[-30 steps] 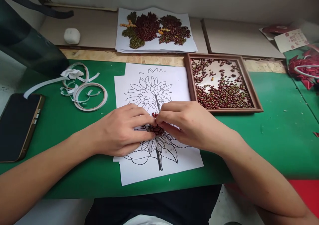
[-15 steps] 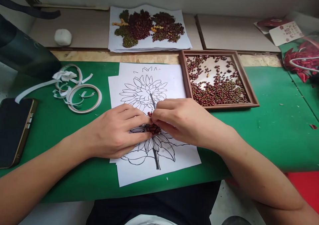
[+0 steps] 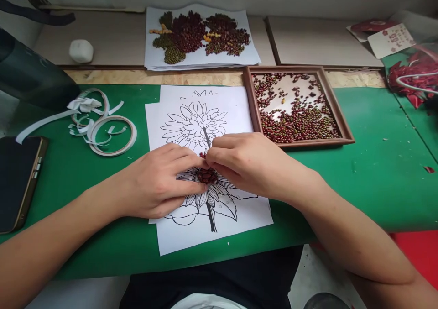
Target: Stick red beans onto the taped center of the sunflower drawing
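A sheet of paper with a black line drawing of sunflowers lies overlapping another sheet before me. Dark red beans cover the centre of the lower flower, and a few more show just above my fingertips. My left hand rests on the paper, its thumb and forefinger stretched out and apart on either side of the bean patch. Over the patch's upper edge, my right hand has its fingertips pinched together, touching or very near the left forefinger tip. Whatever the pinch holds is hidden.
A wooden-framed tray of red and green beans stands at right. Behind are papers with bean pictures and a white case. At left lie tape rolls, a phone and a dark bottle.
The whole view has shifted slightly, with things sitting a little further left. Both hands stay at the bean patch; the right fingertips have moved very little.
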`<state>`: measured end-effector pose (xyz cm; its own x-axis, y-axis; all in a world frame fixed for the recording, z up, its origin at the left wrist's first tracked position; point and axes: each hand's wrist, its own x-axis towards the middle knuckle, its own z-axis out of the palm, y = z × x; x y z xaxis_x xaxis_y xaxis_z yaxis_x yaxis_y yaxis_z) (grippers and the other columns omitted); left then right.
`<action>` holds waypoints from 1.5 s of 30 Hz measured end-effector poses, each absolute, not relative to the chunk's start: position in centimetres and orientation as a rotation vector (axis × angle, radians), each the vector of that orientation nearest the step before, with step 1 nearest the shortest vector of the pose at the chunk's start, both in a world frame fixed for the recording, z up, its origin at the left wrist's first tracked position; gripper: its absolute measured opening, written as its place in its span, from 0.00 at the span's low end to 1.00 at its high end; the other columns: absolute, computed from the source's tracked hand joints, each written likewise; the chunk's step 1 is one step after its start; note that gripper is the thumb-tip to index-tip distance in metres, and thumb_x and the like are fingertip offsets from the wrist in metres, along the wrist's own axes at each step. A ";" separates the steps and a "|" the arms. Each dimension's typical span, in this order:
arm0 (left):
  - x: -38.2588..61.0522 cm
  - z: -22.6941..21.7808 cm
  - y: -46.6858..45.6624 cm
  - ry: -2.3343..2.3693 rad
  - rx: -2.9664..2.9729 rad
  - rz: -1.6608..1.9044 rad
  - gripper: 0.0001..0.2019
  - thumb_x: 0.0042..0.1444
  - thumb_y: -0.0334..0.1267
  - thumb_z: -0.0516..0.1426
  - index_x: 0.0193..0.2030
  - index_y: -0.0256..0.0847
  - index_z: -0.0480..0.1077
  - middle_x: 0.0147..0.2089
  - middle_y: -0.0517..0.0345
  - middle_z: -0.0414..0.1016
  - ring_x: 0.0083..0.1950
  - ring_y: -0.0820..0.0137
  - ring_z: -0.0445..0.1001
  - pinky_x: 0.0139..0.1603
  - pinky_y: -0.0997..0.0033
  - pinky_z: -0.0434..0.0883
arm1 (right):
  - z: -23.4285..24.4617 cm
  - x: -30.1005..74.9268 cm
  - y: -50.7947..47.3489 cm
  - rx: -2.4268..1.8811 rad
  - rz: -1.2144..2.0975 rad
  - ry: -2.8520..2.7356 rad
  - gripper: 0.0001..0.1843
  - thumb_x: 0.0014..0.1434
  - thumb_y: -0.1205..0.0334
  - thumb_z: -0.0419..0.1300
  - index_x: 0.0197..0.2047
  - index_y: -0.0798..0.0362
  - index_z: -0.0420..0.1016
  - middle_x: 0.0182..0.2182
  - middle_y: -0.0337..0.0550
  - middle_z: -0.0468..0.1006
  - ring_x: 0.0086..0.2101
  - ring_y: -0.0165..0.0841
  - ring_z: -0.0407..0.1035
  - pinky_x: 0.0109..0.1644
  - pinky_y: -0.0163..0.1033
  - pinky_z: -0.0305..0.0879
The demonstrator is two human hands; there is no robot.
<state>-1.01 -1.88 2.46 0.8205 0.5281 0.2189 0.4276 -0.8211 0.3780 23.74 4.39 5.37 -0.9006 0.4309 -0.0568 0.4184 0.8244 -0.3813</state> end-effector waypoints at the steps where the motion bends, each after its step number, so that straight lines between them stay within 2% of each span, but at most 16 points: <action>1: -1.0 2.4 -1.9 0.726 2.694 0.454 0.17 0.63 0.29 0.55 0.53 0.46 0.79 0.57 0.46 0.76 0.53 0.56 0.74 0.50 0.51 0.73 | 5.4 23.7 4.4 -0.687 0.611 -2.970 0.10 0.72 0.67 0.55 0.40 0.55 0.76 0.32 0.42 0.73 0.31 0.30 0.62 0.32 0.39 0.46; 6: -1.0 1.9 -1.9 0.708 2.653 0.528 0.16 0.65 0.28 0.56 0.56 0.42 0.75 0.57 0.47 0.78 0.55 0.58 0.75 0.53 0.53 0.73 | 5.4 23.7 4.4 -0.678 0.622 -2.970 0.10 0.72 0.67 0.54 0.39 0.55 0.75 0.32 0.42 0.73 0.31 0.30 0.62 0.32 0.39 0.47; 10: -0.7 1.6 -1.9 0.861 2.547 0.550 0.11 0.68 0.35 0.58 0.56 0.38 0.72 0.54 0.48 0.79 0.53 0.61 0.75 0.53 0.56 0.72 | 5.1 23.7 4.4 -0.666 0.616 -2.955 0.09 0.72 0.67 0.55 0.40 0.55 0.76 0.32 0.42 0.74 0.31 0.30 0.62 0.32 0.39 0.47; 14: -0.1 1.5 -2.0 0.960 2.465 0.521 0.09 0.69 0.39 0.59 0.52 0.39 0.73 0.52 0.50 0.78 0.51 0.62 0.74 0.52 0.58 0.72 | 5.0 23.6 4.4 -0.654 0.631 -2.945 0.10 0.72 0.67 0.54 0.40 0.55 0.76 0.32 0.43 0.74 0.31 0.30 0.63 0.32 0.39 0.47; 25: 0.6 1.3 -2.1 1.022 2.377 0.590 0.06 0.69 0.38 0.60 0.48 0.41 0.76 0.52 0.53 0.78 0.51 0.63 0.73 0.54 0.57 0.71 | 5.1 23.5 4.5 -0.734 0.665 -2.906 0.10 0.69 0.69 0.55 0.41 0.54 0.78 0.34 0.44 0.76 0.32 0.31 0.65 0.32 0.39 0.48; 30: 0.5 1.2 -2.1 0.992 2.451 0.586 0.06 0.69 0.37 0.59 0.50 0.41 0.76 0.53 0.52 0.79 0.52 0.63 0.73 0.53 0.57 0.72 | 5.8 24.3 5.7 -0.817 0.627 -2.811 0.10 0.69 0.67 0.55 0.40 0.54 0.79 0.35 0.44 0.79 0.32 0.32 0.68 0.35 0.39 0.57; 34: 0.2 1.0 -2.1 0.928 2.544 0.617 0.11 0.68 0.35 0.60 0.56 0.40 0.74 0.55 0.49 0.78 0.53 0.61 0.75 0.53 0.56 0.74 | 7.4 27.9 9.0 -1.087 0.599 -2.535 0.08 0.66 0.66 0.58 0.40 0.54 0.79 0.38 0.47 0.81 0.37 0.34 0.72 0.43 0.42 0.65; 37: 0.2 1.3 -2.4 0.824 2.623 0.675 0.15 0.68 0.34 0.60 0.60 0.41 0.73 0.59 0.48 0.79 0.60 0.58 0.76 0.58 0.54 0.74 | 8.0 32.1 11.9 -1.468 0.545 -2.335 0.07 0.63 0.60 0.63 0.37 0.55 0.80 0.33 0.50 0.81 0.33 0.34 0.71 0.39 0.44 0.63; 39: 0.3 1.6 -2.8 0.692 2.715 0.647 0.18 0.69 0.35 0.59 0.64 0.40 0.72 0.63 0.48 0.78 0.66 0.57 0.74 0.62 0.54 0.72 | 7.7 34.5 13.3 -1.691 0.523 -2.322 0.08 0.61 0.59 0.64 0.38 0.55 0.81 0.34 0.53 0.81 0.34 0.37 0.71 0.38 0.46 0.63; 41: 0.5 2.0 -3.3 0.668 2.785 0.519 0.22 0.72 0.40 0.56 0.69 0.38 0.68 0.70 0.49 0.72 0.73 0.56 0.68 0.69 0.55 0.68 | 7.2 36.0 14.2 -1.783 0.561 -2.295 0.10 0.59 0.57 0.64 0.39 0.55 0.81 0.37 0.53 0.82 0.35 0.40 0.73 0.39 0.47 0.65; 43: 0.8 2.2 -3.8 0.704 2.824 0.346 0.30 0.73 0.52 0.52 0.75 0.37 0.60 0.77 0.51 0.60 0.77 0.55 0.61 0.73 0.55 0.63 | 6.9 36.4 14.5 -1.790 0.641 -2.284 0.13 0.58 0.54 0.65 0.40 0.54 0.81 0.38 0.51 0.82 0.37 0.41 0.73 0.40 0.48 0.66; 45: 1.1 2.2 -4.3 0.731 2.877 0.211 0.39 0.71 0.62 0.50 0.78 0.37 0.54 0.80 0.51 0.53 0.79 0.55 0.56 0.74 0.57 0.60 | 6.9 36.2 14.4 -1.772 0.745 -2.314 0.15 0.57 0.52 0.65 0.42 0.53 0.81 0.38 0.49 0.82 0.38 0.41 0.74 0.41 0.47 0.67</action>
